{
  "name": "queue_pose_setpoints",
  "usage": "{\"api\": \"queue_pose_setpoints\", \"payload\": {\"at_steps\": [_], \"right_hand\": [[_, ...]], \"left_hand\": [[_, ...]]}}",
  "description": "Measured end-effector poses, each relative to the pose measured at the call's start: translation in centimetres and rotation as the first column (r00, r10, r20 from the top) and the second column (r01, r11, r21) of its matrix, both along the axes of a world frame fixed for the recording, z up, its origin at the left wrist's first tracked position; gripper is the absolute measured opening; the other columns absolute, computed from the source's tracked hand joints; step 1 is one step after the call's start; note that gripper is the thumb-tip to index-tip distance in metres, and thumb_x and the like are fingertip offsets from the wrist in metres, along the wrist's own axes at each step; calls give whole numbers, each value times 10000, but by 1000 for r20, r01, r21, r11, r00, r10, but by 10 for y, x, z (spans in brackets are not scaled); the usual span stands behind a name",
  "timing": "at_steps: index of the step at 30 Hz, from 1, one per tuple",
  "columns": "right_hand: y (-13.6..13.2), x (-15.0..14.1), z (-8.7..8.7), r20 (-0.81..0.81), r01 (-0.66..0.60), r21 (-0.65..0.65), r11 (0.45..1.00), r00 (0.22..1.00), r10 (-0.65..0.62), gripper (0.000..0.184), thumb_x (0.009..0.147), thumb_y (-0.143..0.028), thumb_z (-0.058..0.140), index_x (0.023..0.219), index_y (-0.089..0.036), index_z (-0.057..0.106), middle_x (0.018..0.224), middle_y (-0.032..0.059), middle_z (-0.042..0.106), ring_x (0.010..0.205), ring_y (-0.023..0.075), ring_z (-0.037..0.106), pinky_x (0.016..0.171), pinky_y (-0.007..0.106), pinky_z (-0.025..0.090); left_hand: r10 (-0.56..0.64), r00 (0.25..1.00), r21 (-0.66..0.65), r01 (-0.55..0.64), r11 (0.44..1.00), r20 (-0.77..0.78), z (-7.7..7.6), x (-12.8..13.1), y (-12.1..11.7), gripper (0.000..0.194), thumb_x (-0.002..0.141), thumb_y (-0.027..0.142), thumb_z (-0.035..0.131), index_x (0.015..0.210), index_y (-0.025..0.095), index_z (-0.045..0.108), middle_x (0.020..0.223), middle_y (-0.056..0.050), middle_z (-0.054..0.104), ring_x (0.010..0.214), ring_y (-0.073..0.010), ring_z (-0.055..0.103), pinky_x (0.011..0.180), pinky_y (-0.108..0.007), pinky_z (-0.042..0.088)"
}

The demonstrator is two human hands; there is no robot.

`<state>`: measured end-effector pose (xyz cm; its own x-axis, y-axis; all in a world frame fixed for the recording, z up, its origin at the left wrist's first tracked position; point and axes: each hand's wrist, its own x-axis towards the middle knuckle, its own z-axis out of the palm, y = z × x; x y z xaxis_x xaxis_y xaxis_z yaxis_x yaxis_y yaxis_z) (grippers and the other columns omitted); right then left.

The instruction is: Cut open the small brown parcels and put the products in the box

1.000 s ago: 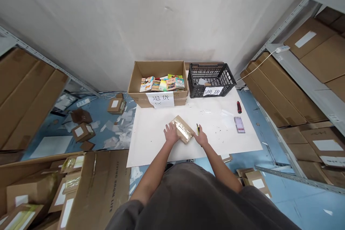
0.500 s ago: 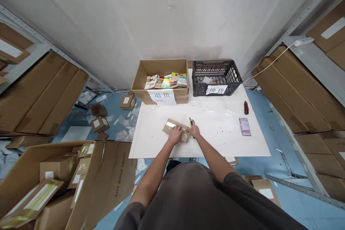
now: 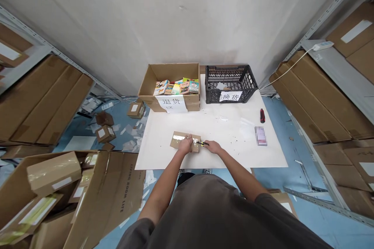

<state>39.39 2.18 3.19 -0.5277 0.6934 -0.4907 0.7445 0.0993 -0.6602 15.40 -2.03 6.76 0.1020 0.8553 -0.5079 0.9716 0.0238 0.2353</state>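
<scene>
A small taped cardboard box (image 3: 177, 139) lies flat on the white table, its long side running left to right. My left hand (image 3: 186, 144) grips it from above near its middle, covering part of the top. From the right, my right hand (image 3: 212, 146) holds a black and yellow utility knife (image 3: 202, 143) with closed fingers. The knife points left, its front end over the clear tape at the box's right end; whether the blade is in the tape cannot be made out.
Behind stand a carton (image 3: 146, 99) of small colourful boxes and a black plastic crate (image 3: 210, 96). At right lie a red and black tool (image 3: 262, 116) and a purple blurred item (image 3: 260, 136). A large carton (image 3: 122, 186) of parcels stands at left. Shelves (image 3: 315, 52) flank both sides.
The cardboard box has turned straighter and shifted slightly left. My right hand has swung the knife from upright to pointing left over the box. A taped parcel now shows atop the left carton's contents.
</scene>
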Motion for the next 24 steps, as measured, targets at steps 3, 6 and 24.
{"api": "queue_pose_setpoints", "payload": {"at_steps": [3,6,24], "right_hand": [[16,-10,4,87,5,9,1000,996,-6,339,994,-405,673,1252,-186,655,1244,82,673,1073,245,676,918,422,581],[20,-15,4,77,21,-13,1000,997,-20,399,1005,-394,663,1331,-170,611,1331,96,623,1124,255,656,943,464,582],[-64,5,-1,25,243,-242,939,969,-244,527,1001,-690,409,797,-220,533,544,-47,537,395,121,531,486,220,384]], "left_hand": [[-12,1000,6,12,1000,-10,0,0,0,627,574,199,946,1122,247,646,1676,-101,360,1531,-385,338,1067,-429,489],[-18,1000,2,18,1000,-16,-2,0,1,642,559,191,948,1126,238,651,1666,-116,372,1512,-379,373,1057,-411,499],[7,999,32,-8,999,36,12,-12,-1,574,783,412,817,1299,273,608,1587,-89,494,1489,-330,414,1077,-390,465]]}}
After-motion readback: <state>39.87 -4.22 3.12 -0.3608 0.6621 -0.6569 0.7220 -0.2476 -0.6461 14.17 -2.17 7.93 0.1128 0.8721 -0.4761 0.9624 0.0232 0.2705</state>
